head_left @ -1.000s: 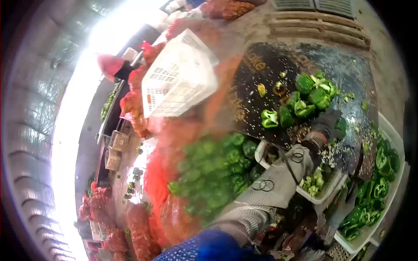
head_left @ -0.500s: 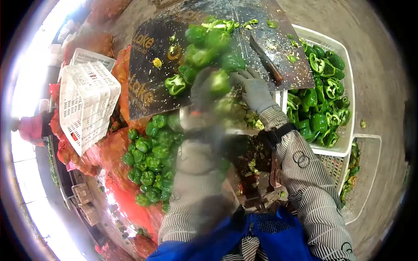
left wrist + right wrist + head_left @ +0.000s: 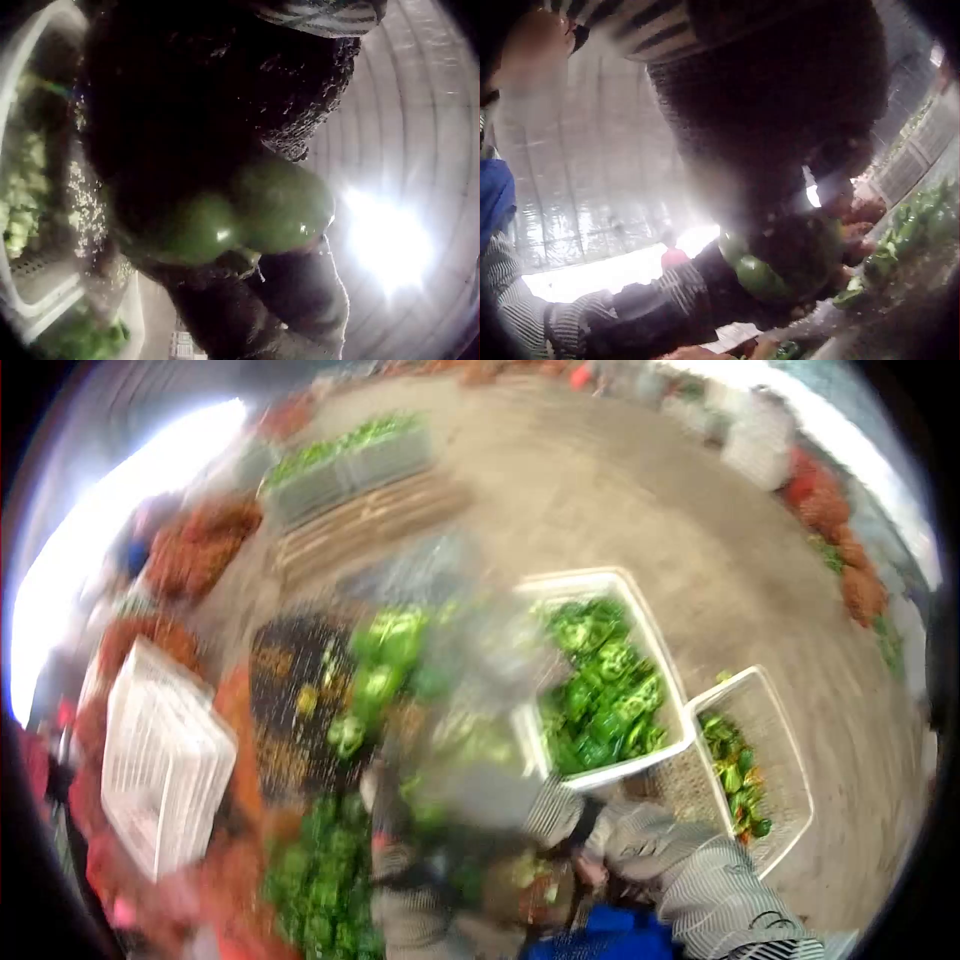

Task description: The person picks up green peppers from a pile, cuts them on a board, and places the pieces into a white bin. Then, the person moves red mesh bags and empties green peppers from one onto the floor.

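In the blurred head view my gloved left hand (image 3: 393, 800) and grey-gloved right hand (image 3: 492, 797) come close together low in front of me. Between them is a whole green bell pepper (image 3: 281, 202), its stem showing below in the left wrist view. My left hand grips it, with dark gloved fingers on both sides. The right wrist view puts the same bell pepper (image 3: 761, 274) right under my right hand's fingers, which curl against it; deep shadow hides much of their hold. Cut bell peppers (image 3: 385, 660) lie on the dark board (image 3: 275, 710) beyond my hands.
A white crate (image 3: 655, 650) of halved peppers stands right of the board. Another crate (image 3: 800, 760) holds pepper scraps farther right. Whole green peppers (image 3: 325, 880) are heaped at lower left, near white crates (image 3: 165, 760). Pale trimmings (image 3: 470, 738) lie close in front of my hands.
The head view has swung to the right, showing more floor. My left hand has left the board with a bell pepper, and my right hand has come to it.
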Motion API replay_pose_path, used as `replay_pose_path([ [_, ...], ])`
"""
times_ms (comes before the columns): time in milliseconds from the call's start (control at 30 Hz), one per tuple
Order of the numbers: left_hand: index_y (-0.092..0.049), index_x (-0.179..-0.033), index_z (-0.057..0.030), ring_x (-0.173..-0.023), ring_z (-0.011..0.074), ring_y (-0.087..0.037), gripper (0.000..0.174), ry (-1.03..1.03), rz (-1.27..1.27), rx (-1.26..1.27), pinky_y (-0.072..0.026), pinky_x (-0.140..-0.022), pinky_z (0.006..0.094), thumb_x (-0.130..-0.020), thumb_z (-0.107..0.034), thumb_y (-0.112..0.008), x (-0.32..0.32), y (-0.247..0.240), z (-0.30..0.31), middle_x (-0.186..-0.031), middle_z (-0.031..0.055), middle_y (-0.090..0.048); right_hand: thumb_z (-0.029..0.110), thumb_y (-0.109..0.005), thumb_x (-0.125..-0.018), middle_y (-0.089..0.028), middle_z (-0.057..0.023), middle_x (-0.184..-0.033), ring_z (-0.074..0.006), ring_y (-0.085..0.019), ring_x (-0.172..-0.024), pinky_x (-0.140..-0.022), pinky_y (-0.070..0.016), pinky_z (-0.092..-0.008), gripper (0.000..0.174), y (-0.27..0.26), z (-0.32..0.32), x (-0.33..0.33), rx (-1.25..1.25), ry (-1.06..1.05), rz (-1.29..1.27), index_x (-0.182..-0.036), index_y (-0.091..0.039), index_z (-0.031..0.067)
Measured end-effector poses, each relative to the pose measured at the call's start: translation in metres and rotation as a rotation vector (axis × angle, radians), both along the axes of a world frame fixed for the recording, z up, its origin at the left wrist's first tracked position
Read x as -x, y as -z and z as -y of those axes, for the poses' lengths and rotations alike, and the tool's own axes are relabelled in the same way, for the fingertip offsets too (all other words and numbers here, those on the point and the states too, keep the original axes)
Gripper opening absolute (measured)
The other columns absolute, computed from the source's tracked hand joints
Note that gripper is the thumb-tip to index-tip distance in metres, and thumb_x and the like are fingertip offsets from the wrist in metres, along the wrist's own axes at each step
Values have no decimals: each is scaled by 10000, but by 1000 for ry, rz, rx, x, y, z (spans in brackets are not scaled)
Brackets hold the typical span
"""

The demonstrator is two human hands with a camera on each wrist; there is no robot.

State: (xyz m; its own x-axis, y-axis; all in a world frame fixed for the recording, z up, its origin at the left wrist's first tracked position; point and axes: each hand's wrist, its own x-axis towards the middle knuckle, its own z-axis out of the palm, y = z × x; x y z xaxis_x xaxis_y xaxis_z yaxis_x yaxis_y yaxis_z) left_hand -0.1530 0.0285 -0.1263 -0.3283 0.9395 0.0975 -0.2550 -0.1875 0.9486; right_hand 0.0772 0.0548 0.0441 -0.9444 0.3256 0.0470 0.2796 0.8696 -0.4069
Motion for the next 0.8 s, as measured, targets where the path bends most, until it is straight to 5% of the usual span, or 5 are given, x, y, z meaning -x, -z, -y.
replay_pose_path([
  [100, -480, -1295, 22, -889, 169, -639, 438, 79, 9, 35, -550, -676, 274, -1032, -325, -433, -9, 0, -2, -1177, 183, -604, -16, -565, -795, -506, -166, -1342, -148, -524, -565, -448, -456, -232, 687, 11, 11, -5, -24, -75, 3, -1436, -342, 88],
  [233, -320, -1472, 12, -1229, 223, -501, 665, 123, 210, -84, -472, -977, 369, -1012, -447, -457, -60, -126, 50, -1435, 169, -434, 208, -591, -884, -491, -183, -1348, -167, -519, -586, -520, -488, -297, 623, -21, 26, -7, 143, 163, -230, -1437, -342, 64],
  [267, -284, -1497, -13, -1331, 283, -410, 729, 187, 123, -192, -367, -1092, 425, -977, -466, -523, -64, -137, 54, -1504, 167, -361, 187, -678, -818, -490, -178, -1343, -314, -594, -1072, -940, -490, -420, 720, -62, 33, -9, 467, 250, -109, -1443, -359, 25],
  [400, -282, -1501, -31, -1332, 269, -425, 899, -5, -186, -301, -422, -1052, 408, -813, -355, -762, -81, -180, 73, -1529, 157, -301, 182, -681, -805, -499, -181, -1349, -336, -600, -1081, -952, -480, -436, 699, -70, 51, -4, 278, 238, -266, -1427, -389, 51],
  [800, -490, -1301, 17, -937, 160, -604, 456, 196, -242, 24, -525, -833, 334, -858, -34, -587, -94, -236, 113, -1078, 126, -619, 145, -725, -739, -618, -186, -1025, -257, -616, -911, -811, -513, -388, 634, -40, 65, 4, 556, 205, -291, -1308, -478, 12],
])
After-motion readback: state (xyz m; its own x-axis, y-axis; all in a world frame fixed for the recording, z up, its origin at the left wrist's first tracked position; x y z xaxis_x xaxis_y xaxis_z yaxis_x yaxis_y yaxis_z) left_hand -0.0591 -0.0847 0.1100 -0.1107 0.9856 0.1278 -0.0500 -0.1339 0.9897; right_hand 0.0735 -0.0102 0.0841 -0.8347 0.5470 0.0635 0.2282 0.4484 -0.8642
